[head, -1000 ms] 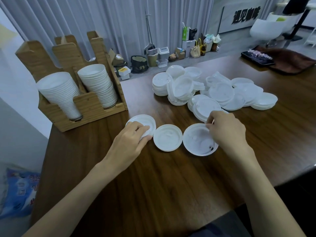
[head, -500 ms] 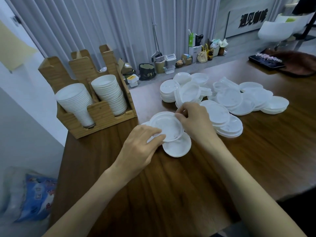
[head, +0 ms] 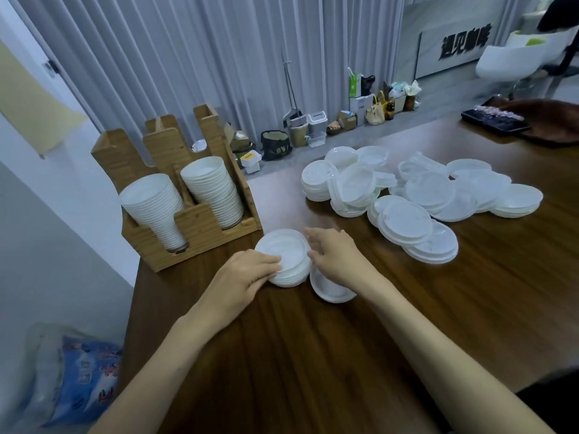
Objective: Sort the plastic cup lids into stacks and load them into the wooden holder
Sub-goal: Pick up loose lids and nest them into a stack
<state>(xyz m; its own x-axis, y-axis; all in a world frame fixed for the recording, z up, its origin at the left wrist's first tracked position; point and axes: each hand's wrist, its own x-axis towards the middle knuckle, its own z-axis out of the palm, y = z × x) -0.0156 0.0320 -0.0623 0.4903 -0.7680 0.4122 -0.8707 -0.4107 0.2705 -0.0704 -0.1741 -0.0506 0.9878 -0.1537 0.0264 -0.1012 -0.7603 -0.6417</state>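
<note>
A small stack of white plastic lids (head: pixel 286 255) lies on the dark wooden table (head: pixel 344 355), just in front of the wooden holder (head: pixel 194 223). My left hand (head: pixel 241 280) touches the stack's left edge with its fingers laid on top. My right hand (head: pixel 335 256) holds the stack's right edge. One more lid (head: pixel 332 289) lies partly under my right hand. The holder has two leaning rows of white lids (head: pixel 216 189). A big loose pile of lids (head: pixel 416 198) spreads over the table to the right.
The holder stands at the table's left edge. A dark tray (head: pixel 495 120) lies at the far right corner. Small bins and bags line the floor by the grey curtain. A blue plastic bag (head: pixel 78 380) lies on the floor at the left.
My right hand carried a lid leftward from the pile side and set it on the lid under my left hand. Both hands now rest on this stack.
</note>
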